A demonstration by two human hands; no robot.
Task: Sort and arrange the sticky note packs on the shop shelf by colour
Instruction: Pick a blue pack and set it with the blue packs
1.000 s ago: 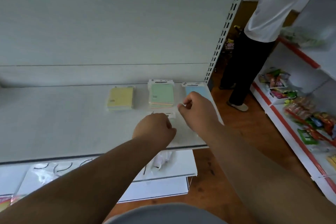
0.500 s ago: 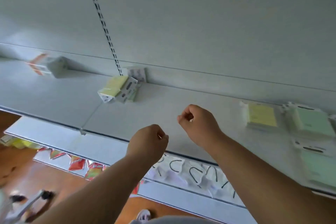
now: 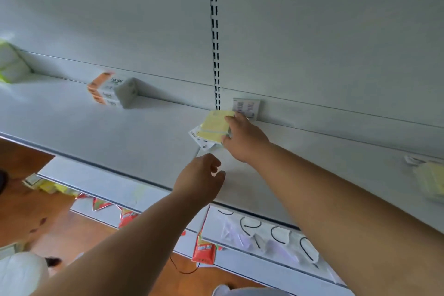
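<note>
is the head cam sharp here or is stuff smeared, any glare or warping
Head view: the centre is fairly sharp, with the right hand gripping the pale yellow sticky note pack; the second yellow pack at the right edge is smeared by blur; the white metal shelf bows from wide-angle distortion; lighting is soft, with no hard glare.

Pack (image 3: 214, 127) between right hand (image 3: 245, 138) fingers (image 3: 231, 119) and thumb: pale yellow, thin light-blue band across, white printed card under it. Pack behind those fingertips (image 3: 246, 106): white, dark print. Shelf (image 3: 120, 142): plain light grey. Upright above the fingers (image 3: 215, 50): white, two columns of black slots. Tissue box far left of the fingers (image 3: 113, 90): grey-white, orange stripes, dark lettering. Pack far right of them (image 3: 430, 181): yellow, blurred. Packets below left hand (image 3: 199, 181): red-orange (image 3: 203, 251). Floor (image 3: 28, 202): orange-brown wood.
</note>
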